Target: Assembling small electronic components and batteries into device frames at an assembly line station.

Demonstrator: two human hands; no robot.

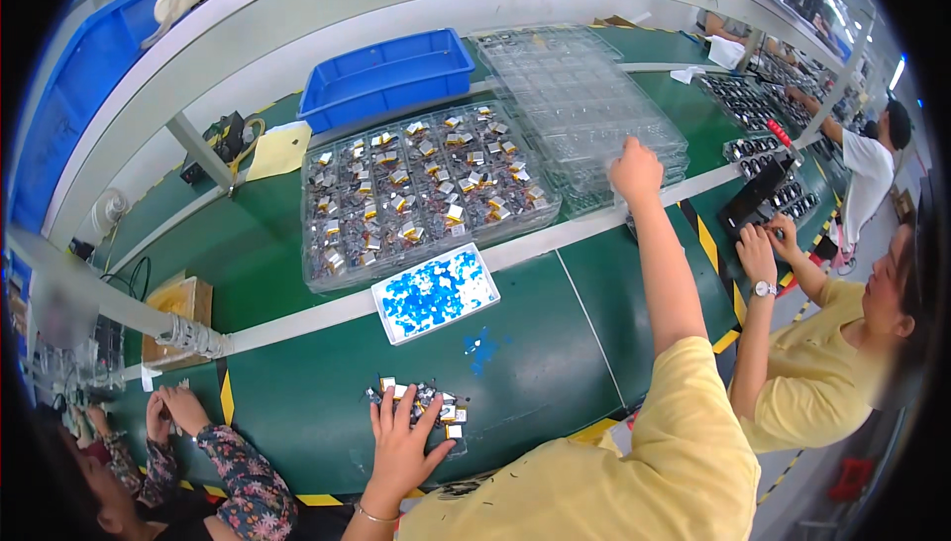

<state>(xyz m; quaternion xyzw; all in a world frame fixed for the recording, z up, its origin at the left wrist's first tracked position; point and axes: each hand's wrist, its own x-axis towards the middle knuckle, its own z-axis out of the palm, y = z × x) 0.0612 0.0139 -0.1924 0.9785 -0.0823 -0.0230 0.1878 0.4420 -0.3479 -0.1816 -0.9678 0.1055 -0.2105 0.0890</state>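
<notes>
Green worktop (545, 373): left hand (401, 442) spread over little parts (455, 413); right hand (637, 170), grip unclear, at clear trays (570, 90), likely light, bendy; hold edges.

My right fabric sleeve (684, 417): plain pale yellow. My smooth flat worktop (327, 373): deep green, marked with diagonal black-and-yellow striped tape (706, 244). Heap of small rectangular wired parts (454, 431): silver-white faces, yellow edges, black bits. Shallow white rectangular tray (449, 320): bright blue pieces against white. Deep rectangular plastic bin (391, 97): solid blue. Stacked rectangular plastic trays (580, 95): clear, colourless. Neighbour's fabric sleeve (248, 477), my left: dark, with pinkish and pale floral print.
</notes>
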